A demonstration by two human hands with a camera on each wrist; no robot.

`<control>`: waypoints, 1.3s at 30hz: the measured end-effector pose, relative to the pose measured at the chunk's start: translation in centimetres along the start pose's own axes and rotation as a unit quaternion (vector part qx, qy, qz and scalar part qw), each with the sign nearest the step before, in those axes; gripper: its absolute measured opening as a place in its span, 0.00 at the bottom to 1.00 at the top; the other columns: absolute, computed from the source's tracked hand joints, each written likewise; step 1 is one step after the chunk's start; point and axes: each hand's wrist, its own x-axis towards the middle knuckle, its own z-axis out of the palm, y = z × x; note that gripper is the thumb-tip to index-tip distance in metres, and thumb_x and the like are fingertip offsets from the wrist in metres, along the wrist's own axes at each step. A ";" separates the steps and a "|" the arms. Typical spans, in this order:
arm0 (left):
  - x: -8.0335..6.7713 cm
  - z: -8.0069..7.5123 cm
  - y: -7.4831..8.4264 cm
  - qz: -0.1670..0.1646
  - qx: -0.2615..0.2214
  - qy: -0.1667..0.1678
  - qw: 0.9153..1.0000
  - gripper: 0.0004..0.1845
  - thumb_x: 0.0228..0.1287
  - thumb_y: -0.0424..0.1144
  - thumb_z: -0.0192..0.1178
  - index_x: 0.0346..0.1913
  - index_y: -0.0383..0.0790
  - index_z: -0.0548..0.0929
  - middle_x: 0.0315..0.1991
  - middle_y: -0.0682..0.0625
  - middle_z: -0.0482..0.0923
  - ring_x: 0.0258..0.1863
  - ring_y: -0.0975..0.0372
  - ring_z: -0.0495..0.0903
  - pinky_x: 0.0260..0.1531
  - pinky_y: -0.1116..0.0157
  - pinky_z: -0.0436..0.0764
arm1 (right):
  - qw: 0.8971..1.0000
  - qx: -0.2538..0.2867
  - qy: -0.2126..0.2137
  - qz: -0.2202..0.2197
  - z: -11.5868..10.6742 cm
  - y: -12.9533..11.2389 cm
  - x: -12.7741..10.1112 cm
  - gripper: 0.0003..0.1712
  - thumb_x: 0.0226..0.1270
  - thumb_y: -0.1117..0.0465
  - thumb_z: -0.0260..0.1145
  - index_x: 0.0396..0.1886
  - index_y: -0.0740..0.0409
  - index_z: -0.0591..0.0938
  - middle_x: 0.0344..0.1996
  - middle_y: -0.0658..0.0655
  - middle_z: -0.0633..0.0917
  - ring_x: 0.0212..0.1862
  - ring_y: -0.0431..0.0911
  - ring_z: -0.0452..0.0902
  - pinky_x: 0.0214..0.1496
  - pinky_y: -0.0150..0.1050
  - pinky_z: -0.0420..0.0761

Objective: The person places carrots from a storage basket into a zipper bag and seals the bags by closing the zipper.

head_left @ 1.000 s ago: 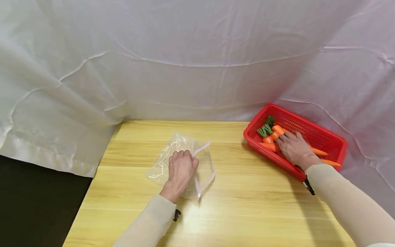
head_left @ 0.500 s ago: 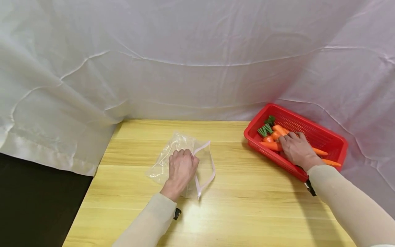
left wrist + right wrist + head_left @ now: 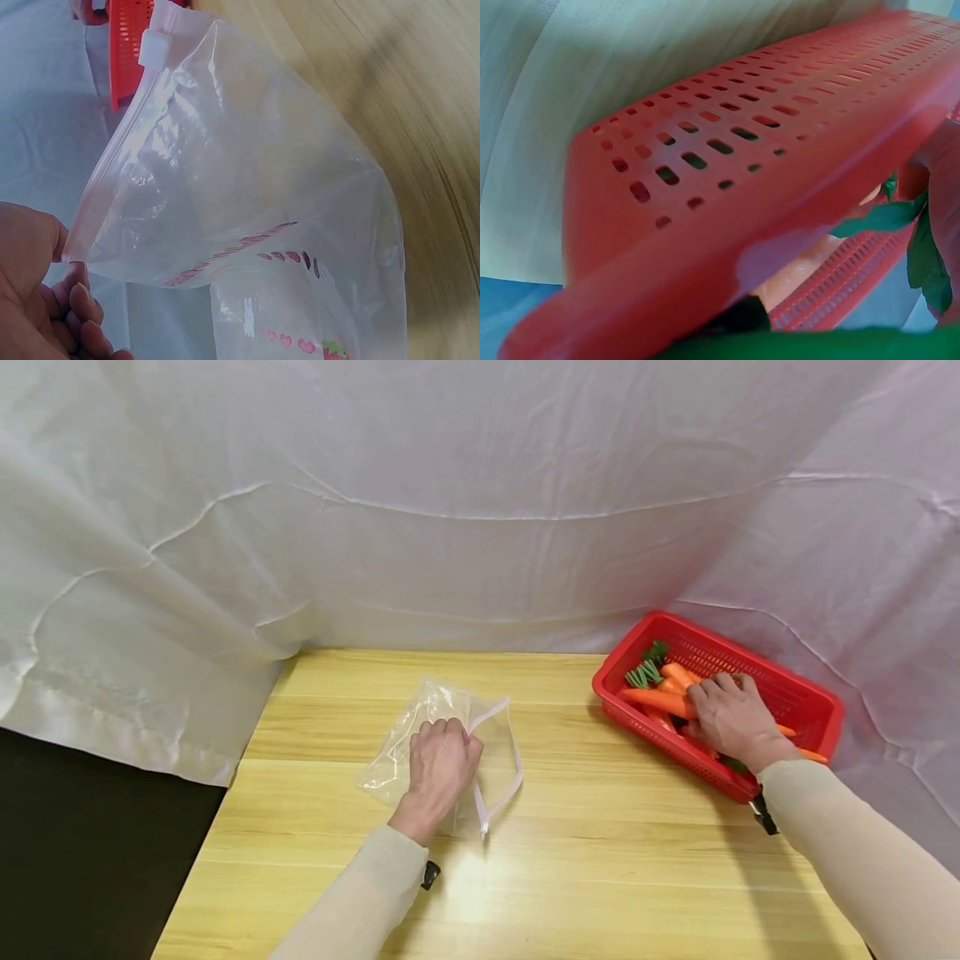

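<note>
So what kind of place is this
Probably a staged recording setup, not a kitchen: a white sheet draped as backdrop, a wooden table, and a red basket of toy-like carrots.

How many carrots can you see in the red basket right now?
About 4, all in the red basket: one carrot gripped by the right hand, others beside and beneath it, tips showing right. More may be hidden.

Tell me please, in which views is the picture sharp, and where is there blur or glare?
Head view: sharp and evenly lit, with a soft glare patch on the table near the left sleeve. Left wrist view: the clear bag is sharp, the wood behind it soft. Right wrist view: the red basket fills the frame, its near rim blurred, and green leaves are out of focus.
</note>
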 end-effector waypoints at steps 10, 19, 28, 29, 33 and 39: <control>0.2 0.1 0.0 -0.005 -0.006 -0.003 1.000 0.12 0.63 0.38 0.58 0.21 0.45 0.73 0.20 0.52 0.71 0.24 0.55 0.69 0.29 0.59 0.70 | 1.000 -0.007 0.012 0.011 -0.6 0.1 0.0 0.28 0.56 0.51 0.80 0.41 0.61 0.72 0.38 0.63 0.79 0.51 0.66 0.71 0.63 0.69 0.65; 0.0 0.2 0.1 -0.003 -0.004 -0.008 1.000 0.12 0.64 0.39 0.58 0.22 0.45 0.74 0.20 0.52 0.71 0.24 0.56 0.69 0.29 0.60 0.70 | 1.000 0.001 0.016 0.023 -0.6 0.1 -0.3 0.29 0.56 0.50 0.80 0.43 0.62 0.73 0.40 0.65 0.80 0.52 0.67 0.71 0.62 0.69 0.65; 0.1 0.1 0.2 -0.011 -0.012 -0.018 1.000 0.12 0.65 0.39 0.57 0.23 0.45 0.75 0.22 0.52 0.71 0.25 0.56 0.69 0.30 0.60 0.70 | 0.999 0.002 0.015 0.033 -0.6 -0.2 -0.4 0.28 0.56 0.50 0.79 0.41 0.61 0.73 0.39 0.64 0.80 0.52 0.67 0.71 0.61 0.69 0.65; 0.1 0.0 0.2 -0.012 -0.014 -0.018 1.000 0.11 0.65 0.39 0.57 0.23 0.45 0.75 0.22 0.52 0.72 0.25 0.56 0.69 0.30 0.60 0.70 | 0.999 0.001 0.018 0.032 -0.7 -0.2 -0.4 0.28 0.56 0.50 0.79 0.41 0.61 0.73 0.39 0.64 0.80 0.51 0.67 0.71 0.61 0.69 0.65; 0.2 -0.1 0.2 -0.018 -0.018 -0.022 0.999 0.11 0.65 0.39 0.57 0.24 0.45 0.75 0.22 0.52 0.72 0.25 0.56 0.69 0.30 0.60 0.69 | 0.999 -0.004 0.033 0.024 -1.5 -0.4 0.0 0.26 0.56 0.51 0.78 0.39 0.61 0.73 0.39 0.65 0.80 0.51 0.66 0.71 0.61 0.69 0.65; 0.3 -0.3 0.2 -0.019 -0.021 -0.023 0.999 0.11 0.65 0.39 0.57 0.23 0.45 0.75 0.21 0.52 0.71 0.25 0.56 0.69 0.30 0.60 0.69 | 0.998 -0.009 0.053 0.016 -3.4 -1.0 0.5 0.25 0.54 0.53 0.76 0.40 0.62 0.73 0.39 0.65 0.80 0.52 0.65 0.71 0.62 0.67 0.65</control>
